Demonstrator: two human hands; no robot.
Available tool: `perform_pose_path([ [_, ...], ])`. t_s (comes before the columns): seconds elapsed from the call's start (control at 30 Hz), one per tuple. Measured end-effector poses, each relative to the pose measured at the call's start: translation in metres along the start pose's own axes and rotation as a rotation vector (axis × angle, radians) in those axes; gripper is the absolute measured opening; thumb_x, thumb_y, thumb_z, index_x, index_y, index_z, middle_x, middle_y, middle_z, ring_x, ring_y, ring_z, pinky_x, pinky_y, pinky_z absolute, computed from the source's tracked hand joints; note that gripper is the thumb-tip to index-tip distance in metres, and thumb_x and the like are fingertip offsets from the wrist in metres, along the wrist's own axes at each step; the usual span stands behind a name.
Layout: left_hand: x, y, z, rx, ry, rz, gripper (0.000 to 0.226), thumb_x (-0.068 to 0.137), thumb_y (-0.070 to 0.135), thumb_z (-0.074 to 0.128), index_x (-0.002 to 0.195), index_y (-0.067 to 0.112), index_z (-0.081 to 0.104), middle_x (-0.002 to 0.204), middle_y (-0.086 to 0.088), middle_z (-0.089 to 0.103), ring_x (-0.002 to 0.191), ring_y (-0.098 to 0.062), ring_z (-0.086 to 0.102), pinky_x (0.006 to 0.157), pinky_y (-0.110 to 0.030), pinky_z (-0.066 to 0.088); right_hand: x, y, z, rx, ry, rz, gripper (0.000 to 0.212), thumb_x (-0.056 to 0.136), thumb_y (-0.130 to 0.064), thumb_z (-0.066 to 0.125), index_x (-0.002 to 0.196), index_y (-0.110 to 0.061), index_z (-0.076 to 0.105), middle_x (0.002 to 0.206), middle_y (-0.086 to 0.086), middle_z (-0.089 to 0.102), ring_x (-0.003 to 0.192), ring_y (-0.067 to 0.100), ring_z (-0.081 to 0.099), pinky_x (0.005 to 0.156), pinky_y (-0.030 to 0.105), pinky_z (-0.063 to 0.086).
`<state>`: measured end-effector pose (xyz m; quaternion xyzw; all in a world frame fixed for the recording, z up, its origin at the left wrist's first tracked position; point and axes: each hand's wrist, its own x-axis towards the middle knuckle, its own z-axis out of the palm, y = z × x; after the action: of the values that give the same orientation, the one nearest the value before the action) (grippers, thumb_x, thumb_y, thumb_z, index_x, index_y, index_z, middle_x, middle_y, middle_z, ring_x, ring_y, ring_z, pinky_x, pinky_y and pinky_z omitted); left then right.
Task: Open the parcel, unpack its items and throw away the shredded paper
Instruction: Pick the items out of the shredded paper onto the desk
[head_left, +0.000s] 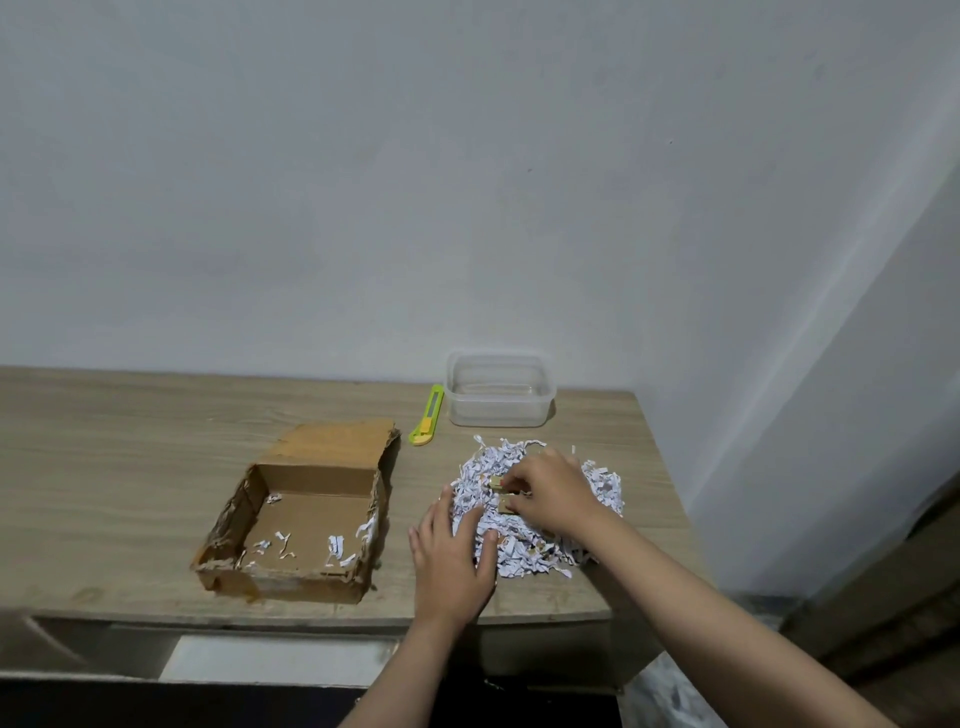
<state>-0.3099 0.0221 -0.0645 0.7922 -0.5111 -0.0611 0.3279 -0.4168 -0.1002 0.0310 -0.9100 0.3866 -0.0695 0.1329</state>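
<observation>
White shredded paper (540, 512) lies heaped on the table (130, 441) at the lower right of centre, and both hands work in it. The right hand (553, 491) rests on top of the heap with its fingers curled down onto two small tan pieces (501, 493); whether it pinches them or only touches them cannot be told. The left hand (452, 556) lies flat and spread, palm down, at the heap's lower left edge, gripping nothing. To the left of the hands sits the brown cardboard parcel (301, 519), open, its torn flap folded back toward the wall; only a few loose paper strips remain on its floor and along its right wall. Above the heap, near the back edge of the table, stands a clear plastic container (498, 389) without a lid, which looks empty. Just left of it lies a green and yellow utility knife (428, 415), pointing away from the camera. No writing can be read on any of these things.
</observation>
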Motion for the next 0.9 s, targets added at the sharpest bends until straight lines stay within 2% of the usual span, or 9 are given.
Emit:
perform_pose_path([
  [0.13, 0.000, 0.000, -0.001, 0.004, -0.025, -0.012, 0.039, 0.089, 0.050, 0.039, 0.123, 0.034, 0.050, 0.153, -0.002, 0.027, 0.138, -0.026, 0.024, 0.110, -0.057, 0.023, 0.010, -0.005, -0.001, -0.006, -0.094, 0.000, 0.022, 0.078, -0.034, 0.068, 0.096, -0.022, 0.070, 0.089, -0.002, 0.071, 0.103, 0.024, 0.056, 0.097, 0.037, 0.037],
  [0.3, 0.001, -0.001, 0.000, 0.010, -0.023, -0.008, 0.041, 0.088, 0.052, 0.038, 0.124, 0.035, 0.049, 0.151, -0.002, 0.030, 0.137, -0.026, 0.026, 0.110, -0.056, 0.024, 0.009, -0.002, -0.008, 0.015, -0.175, -0.041, 0.023, 0.082, -0.029, 0.061, 0.104, -0.024, 0.067, 0.093, 0.000, 0.068, 0.108, 0.025, 0.051, 0.093, 0.037, 0.037],
  [0.4, 0.002, -0.001, 0.001, 0.012, -0.032, -0.018, 0.041, 0.088, 0.052, 0.038, 0.124, 0.035, 0.048, 0.151, -0.002, 0.029, 0.137, -0.025, 0.024, 0.110, -0.055, 0.023, 0.004, 0.003, -0.019, 0.064, -0.101, -0.034, 0.018, 0.084, -0.029, 0.056, 0.099, -0.026, 0.066, 0.105, -0.003, 0.065, 0.108, 0.020, 0.051, 0.097, 0.042, 0.038],
  [0.47, 0.002, 0.000, 0.000, 0.016, -0.036, -0.021, 0.041, 0.088, 0.052, 0.038, 0.125, 0.036, 0.047, 0.152, -0.002, 0.029, 0.138, -0.025, 0.023, 0.111, -0.054, 0.022, 0.001, 0.007, -0.028, 0.120, -0.050, -0.022, 0.014, 0.084, -0.033, 0.057, 0.096, -0.028, 0.063, 0.100, -0.008, 0.063, 0.101, 0.014, 0.052, 0.097, 0.041, 0.040],
  [0.53, 0.002, 0.000, -0.001, 0.017, -0.044, -0.024, 0.041, 0.089, 0.052, 0.039, 0.126, 0.036, 0.046, 0.152, -0.002, 0.028, 0.138, -0.024, 0.022, 0.112, -0.053, 0.021, -0.002, 0.011, -0.037, 0.181, 0.004, -0.006, 0.010, 0.082, -0.033, 0.060, 0.090, -0.029, 0.062, 0.091, -0.011, 0.063, 0.090, 0.012, 0.056, 0.090, 0.040, 0.047],
  [0.6, 0.003, 0.001, -0.001, 0.007, -0.055, -0.032, 0.040, 0.089, 0.051, 0.040, 0.126, 0.036, 0.046, 0.153, -0.002, 0.026, 0.139, -0.024, 0.021, 0.112, -0.054, 0.020, -0.006, 0.014, -0.046, 0.290, 0.042, 0.018, 0.009, 0.081, -0.027, 0.062, 0.088, -0.023, 0.063, 0.085, -0.005, 0.065, 0.082, 0.015, 0.060, 0.078, 0.039, 0.053],
  [0.7, 0.002, 0.002, -0.002, 0.003, -0.060, -0.034, 0.039, 0.090, 0.049, 0.042, 0.127, 0.036, 0.046, 0.153, -0.001, 0.026, 0.139, -0.024, 0.020, 0.113, -0.054, 0.020, -0.010, 0.013, -0.058, 0.463, 0.117, 0.062, 0.009, 0.082, -0.018, 0.063, 0.091, -0.018, 0.064, 0.084, 0.001, 0.065, 0.069, 0.011, 0.058, 0.061, 0.021, 0.048],
  [0.77, 0.002, 0.002, -0.002, 0.004, -0.059, -0.033, 0.039, 0.090, 0.049, 0.042, 0.126, 0.036, 0.046, 0.153, -0.001, 0.027, 0.139, -0.024, 0.021, 0.113, -0.054, 0.020, -0.012, 0.014, -0.060, 0.583, 0.156, 0.100, 0.010, 0.082, -0.014, 0.062, 0.088, -0.021, 0.063, 0.076, -0.001, 0.063, 0.062, 0.006, 0.053, 0.058, 0.019, 0.044],
  [0.9, 0.002, 0.003, -0.003, 0.007, -0.055, -0.034, 0.039, 0.090, 0.050, 0.042, 0.126, 0.036, 0.047, 0.152, -0.001, 0.029, 0.139, -0.023, 0.022, 0.113, -0.051, 0.021, -0.016, 0.014, -0.059, 0.761, 0.236, 0.160, 0.016, 0.081, -0.008, 0.066, 0.081, -0.023, 0.063, 0.060, -0.004, 0.053, 0.056, 0.008, 0.048, 0.058, 0.020, 0.046],
])
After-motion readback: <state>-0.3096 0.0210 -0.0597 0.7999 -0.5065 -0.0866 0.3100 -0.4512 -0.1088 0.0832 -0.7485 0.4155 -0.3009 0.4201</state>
